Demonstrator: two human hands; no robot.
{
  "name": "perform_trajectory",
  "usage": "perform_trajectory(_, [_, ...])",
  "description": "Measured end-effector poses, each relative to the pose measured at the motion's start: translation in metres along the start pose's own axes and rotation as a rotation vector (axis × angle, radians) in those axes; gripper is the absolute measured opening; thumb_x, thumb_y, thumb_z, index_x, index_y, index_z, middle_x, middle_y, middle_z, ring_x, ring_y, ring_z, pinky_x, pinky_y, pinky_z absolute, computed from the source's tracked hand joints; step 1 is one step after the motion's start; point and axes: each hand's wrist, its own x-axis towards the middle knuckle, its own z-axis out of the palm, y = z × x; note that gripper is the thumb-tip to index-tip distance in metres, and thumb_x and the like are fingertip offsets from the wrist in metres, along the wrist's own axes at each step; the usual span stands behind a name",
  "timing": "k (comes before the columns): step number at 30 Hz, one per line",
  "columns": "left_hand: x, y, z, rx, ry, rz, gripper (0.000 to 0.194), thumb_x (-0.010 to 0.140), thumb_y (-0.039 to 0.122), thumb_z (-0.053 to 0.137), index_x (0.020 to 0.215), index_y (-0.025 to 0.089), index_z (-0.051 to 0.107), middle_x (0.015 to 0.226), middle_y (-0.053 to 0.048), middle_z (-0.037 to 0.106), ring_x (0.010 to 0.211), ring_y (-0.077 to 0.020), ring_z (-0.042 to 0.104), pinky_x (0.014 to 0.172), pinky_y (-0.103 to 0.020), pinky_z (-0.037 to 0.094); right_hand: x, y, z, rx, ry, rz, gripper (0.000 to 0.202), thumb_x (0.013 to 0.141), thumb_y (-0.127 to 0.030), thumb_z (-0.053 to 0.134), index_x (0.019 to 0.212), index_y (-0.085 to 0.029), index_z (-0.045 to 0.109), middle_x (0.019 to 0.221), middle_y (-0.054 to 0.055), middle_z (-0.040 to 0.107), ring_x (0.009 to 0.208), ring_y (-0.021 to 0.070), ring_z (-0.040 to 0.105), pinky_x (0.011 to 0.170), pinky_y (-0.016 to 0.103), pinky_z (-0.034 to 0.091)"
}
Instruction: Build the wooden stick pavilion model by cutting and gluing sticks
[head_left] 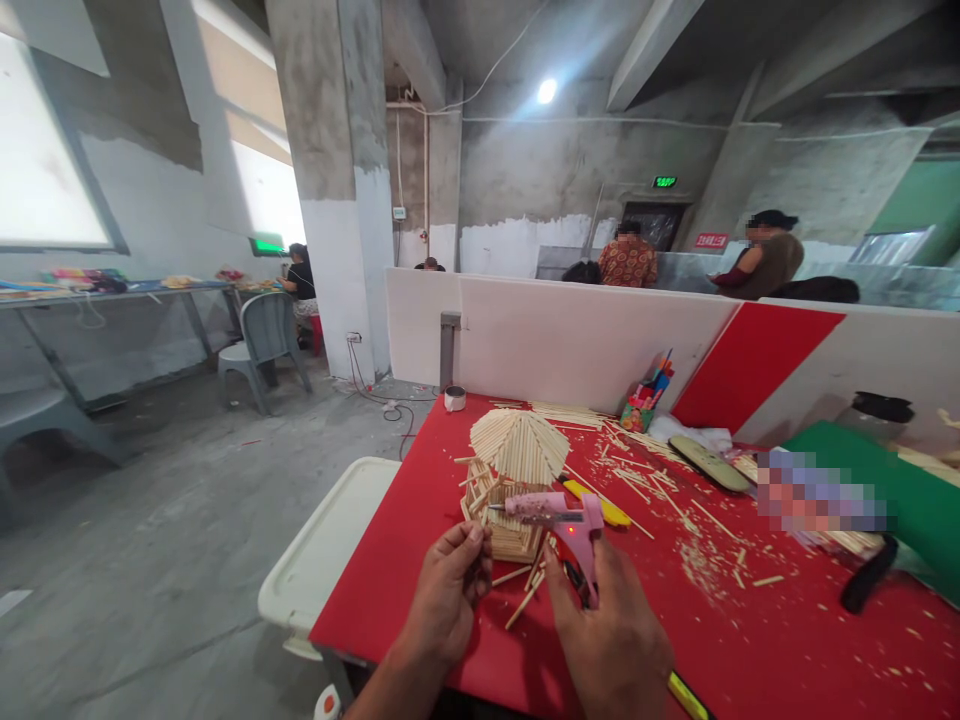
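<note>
My right hand point(619, 630) is wrapped round the handle of a pink hot glue gun point(559, 512), whose small light glows orange-red. The gun's nozzle points left, just above the fingertips of my left hand point(450, 580). Thumb and fingers of that hand are pinched together, and whatever they hold is too small to make out. Behind the gun stands a small house-like model point(517, 548) built of thin wooden sticks, partly covered by the gun and my hands. A faceted stick roof point(519, 445) tops it. Loose wooden sticks point(525, 603) lie between my hands.
The red tabletop point(420, 520) is strewn with sticks and shavings. A yellow utility knife point(600, 503) lies right of the model. Tape point(454, 399), a pen cup point(637, 410) and a flat case point(709, 463) sit further back. A white stool point(322, 560) stands left; people work behind the partition point(562, 330).
</note>
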Motion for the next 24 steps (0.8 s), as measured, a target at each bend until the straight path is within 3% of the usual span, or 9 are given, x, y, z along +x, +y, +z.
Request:
perform_trajectory(16, [0.0001, -0.0020, -0.0011, 0.039, 0.002, 0.036, 0.040, 0.040, 0.034, 0.092, 0.063, 0.013, 0.067, 0.054, 0.003, 0.058, 0.043, -0.0025, 0.048, 0.040, -0.012, 0.031, -0.0033, 0.0015, -0.0005, -0.003, -0.023, 0.015, 0.054, 0.091, -0.057, 0.042, 0.108, -0.009, 0.061, 0.093, 0.013, 0.071, 0.071, 0.0212, 0.068, 0.056, 0.027, 0.048])
perform_trajectory(24, [0.0010, -0.0031, -0.0033, 0.135, -0.013, 0.146, 0.039, 0.048, 0.040, 0.089, 0.065, 0.012, 0.068, 0.055, 0.002, 0.059, 0.045, -0.0036, 0.046, 0.039, -0.013, 0.030, -0.0051, 0.0028, -0.0002, -0.005, -0.016, 0.008, 0.054, 0.091, -0.056, 0.041, 0.106, -0.009, 0.062, 0.092, 0.014, 0.070, 0.070, 0.0211, 0.068, 0.056, 0.028, 0.049])
